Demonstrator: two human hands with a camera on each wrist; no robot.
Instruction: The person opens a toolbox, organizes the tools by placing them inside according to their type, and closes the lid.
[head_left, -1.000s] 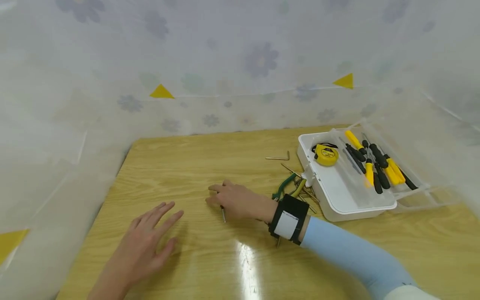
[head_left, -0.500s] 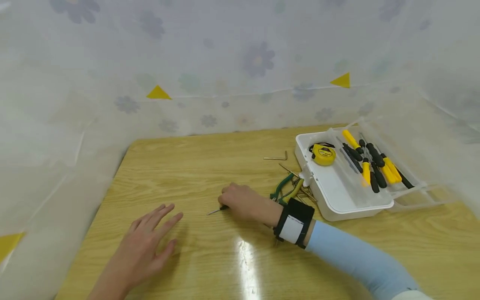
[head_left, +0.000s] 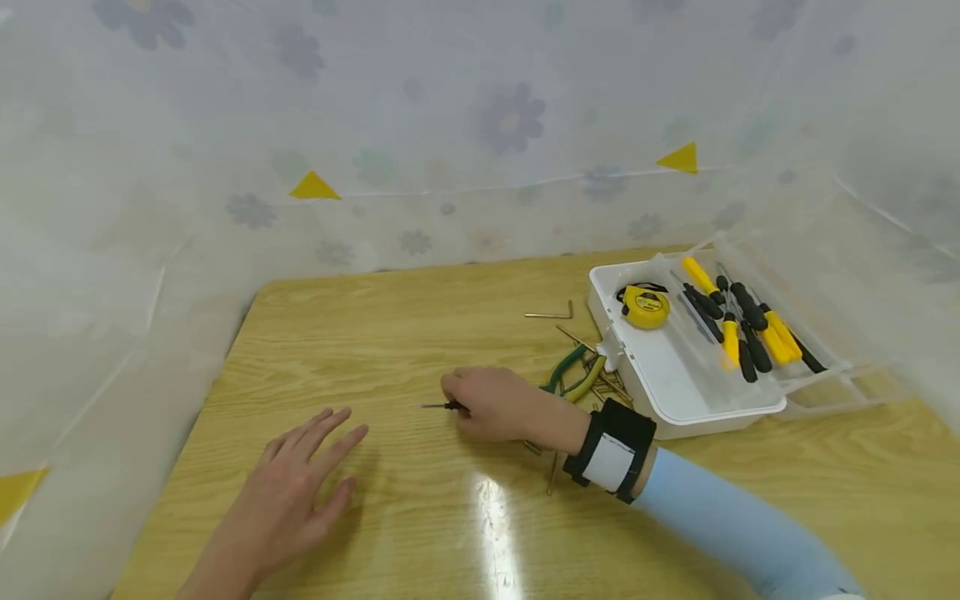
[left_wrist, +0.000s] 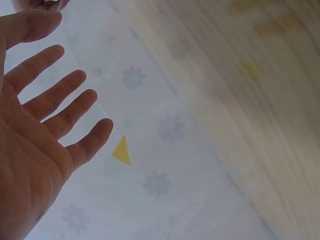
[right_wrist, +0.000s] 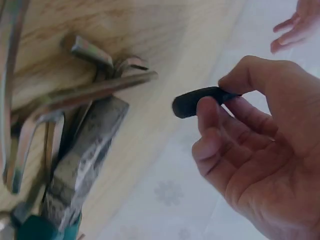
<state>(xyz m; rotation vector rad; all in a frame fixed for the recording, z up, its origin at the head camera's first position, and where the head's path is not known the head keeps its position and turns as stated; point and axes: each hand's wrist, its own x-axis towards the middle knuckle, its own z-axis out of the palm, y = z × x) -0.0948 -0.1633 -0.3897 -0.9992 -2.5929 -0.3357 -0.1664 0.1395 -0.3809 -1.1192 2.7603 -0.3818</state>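
My right hand (head_left: 491,403) pinches a small screwdriver between thumb and curled fingers. Its black handle (right_wrist: 197,101) pokes out of the grip in the right wrist view, while in the head view the thin metal shaft (head_left: 433,406) points left over the table. Just right of that hand lie green-and-yellow-handled pliers (head_left: 564,368) among several brass-coloured hex keys (head_left: 553,475). My left hand (head_left: 283,492) hovers near the table at lower left with fingers spread and nothing in it; its palm (left_wrist: 35,150) shows bare in the left wrist view.
A white toolbox (head_left: 678,412) stands at the right, holding a yellow tape measure (head_left: 645,307). Its clear lid (head_left: 832,392) lies folded back with several yellow and black screwdrivers (head_left: 750,312). One hex key (head_left: 551,315) lies apart behind the pliers. Flowered sheeting (head_left: 420,100) walls the table.
My right hand has curled its fingers round the screwdriver and drawn slightly right. The shaft has swung from pointing toward me to pointing left. My left hand stays put.
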